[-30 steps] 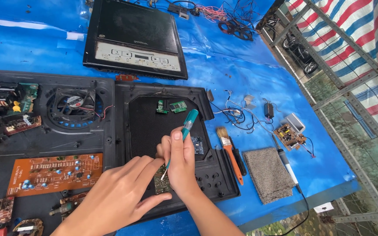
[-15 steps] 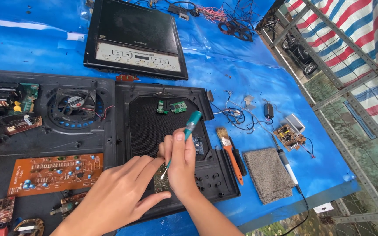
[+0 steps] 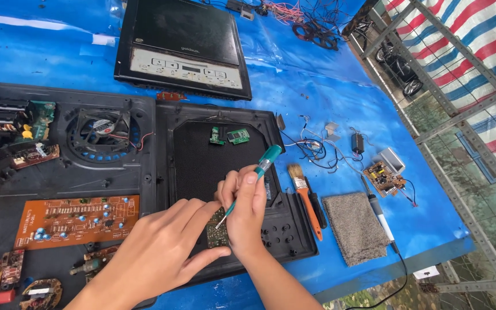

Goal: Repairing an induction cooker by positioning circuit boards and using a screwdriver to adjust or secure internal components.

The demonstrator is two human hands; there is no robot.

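With the right hand (image 3: 247, 213) clenched round a teal-handled screwdriver (image 3: 248, 185), its tip on the small circuit board (image 3: 216, 228) pinned beneath the flat, released left hand (image 3: 165, 252), a slip could gouge that board or jab a fingertip, while the black housing (image 3: 202, 158) beyond holds two loose green modules (image 3: 229, 136).

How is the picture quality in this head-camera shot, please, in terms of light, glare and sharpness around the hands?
Head view: even daylight, soft shadows. The blue tarp shows pale glare patches at upper left. The right hand with the teal-handled screwdriver, the left hand and the small circuit board are sharp, with no motion blur. The metal grating leans, suggesting wide-angle distortion.
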